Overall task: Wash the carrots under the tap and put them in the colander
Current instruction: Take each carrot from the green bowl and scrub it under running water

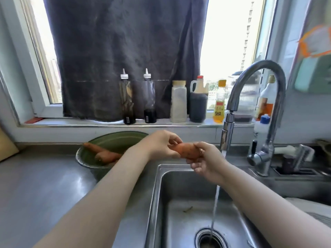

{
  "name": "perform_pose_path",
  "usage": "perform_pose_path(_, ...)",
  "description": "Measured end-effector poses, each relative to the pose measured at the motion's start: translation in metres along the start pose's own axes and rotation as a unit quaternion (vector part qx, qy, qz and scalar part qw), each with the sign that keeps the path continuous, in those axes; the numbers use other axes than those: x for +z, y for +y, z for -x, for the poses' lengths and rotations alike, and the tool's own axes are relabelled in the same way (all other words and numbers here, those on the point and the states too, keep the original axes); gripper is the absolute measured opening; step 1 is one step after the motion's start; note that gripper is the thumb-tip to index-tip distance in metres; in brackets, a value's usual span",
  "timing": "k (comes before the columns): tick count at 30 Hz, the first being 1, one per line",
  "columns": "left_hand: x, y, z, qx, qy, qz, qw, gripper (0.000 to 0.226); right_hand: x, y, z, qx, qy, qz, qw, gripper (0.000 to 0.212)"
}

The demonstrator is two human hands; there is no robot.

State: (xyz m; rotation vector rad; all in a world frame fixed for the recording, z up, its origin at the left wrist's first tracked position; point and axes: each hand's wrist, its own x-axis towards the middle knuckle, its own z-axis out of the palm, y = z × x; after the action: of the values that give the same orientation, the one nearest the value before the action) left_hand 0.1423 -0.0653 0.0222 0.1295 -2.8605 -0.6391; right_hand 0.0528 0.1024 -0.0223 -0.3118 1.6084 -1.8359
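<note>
While water runs from the tap just right of them, the left hand and right hand both grip one carrot. Washing seems underway; next, probably carry it left to the green colander.

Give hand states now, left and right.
Left hand: pinches one end of the carrot.
Right hand: grips the same carrot's other end.

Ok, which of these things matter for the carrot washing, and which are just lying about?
In the job: carrot held by left hand and right hand; running tap; sink; green bowl with more carrots.

Lying about: squeeze bottles, white jar, dark jug, yellow bottle, dark curtain, all by the window.
</note>
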Motion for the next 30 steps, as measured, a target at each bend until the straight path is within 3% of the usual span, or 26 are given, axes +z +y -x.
perform_pose_path(4,0.057,0.019,-0.015,-0.01,-0.077,-0.017,0.997,0.043,-0.057,0.029,0.0,0.098,0.002,-0.02,0.995,0.04)
perform_pose_path(8,0.119,0.017,-0.022,-0.035,-0.126,0.011,0.991,0.036,-0.096,0.058,-0.005,0.139,0.002,0.064,0.988,0.041)
perform_pose_path(14,0.182,0.01,-0.019,-0.099,-0.124,0.161,0.974,0.006,-0.121,0.086,-0.026,0.078,0.015,0.101,0.992,0.033)
perform_pose_path(20,0.204,0.011,-0.006,-0.136,-0.085,0.324,0.932,0.023,-0.135,0.107,-0.036,-0.001,-0.065,0.067,0.996,0.007)
perform_pose_path(22,0.207,0.01,-0.007,-0.15,-0.09,0.356,0.918,0.032,-0.135,0.11,-0.038,-0.02,-0.055,0.075,0.995,0.013)
perform_pose_path(26,0.213,0.004,-0.01,-0.154,-0.106,0.41,0.893,0.029,-0.127,0.112,-0.042,-0.046,-0.033,0.074,0.996,0.048)
perform_pose_path(30,0.213,-0.01,-0.011,-0.14,-0.17,0.467,0.856,0.025,-0.126,0.115,-0.044,-0.068,-0.044,0.088,0.993,0.026)
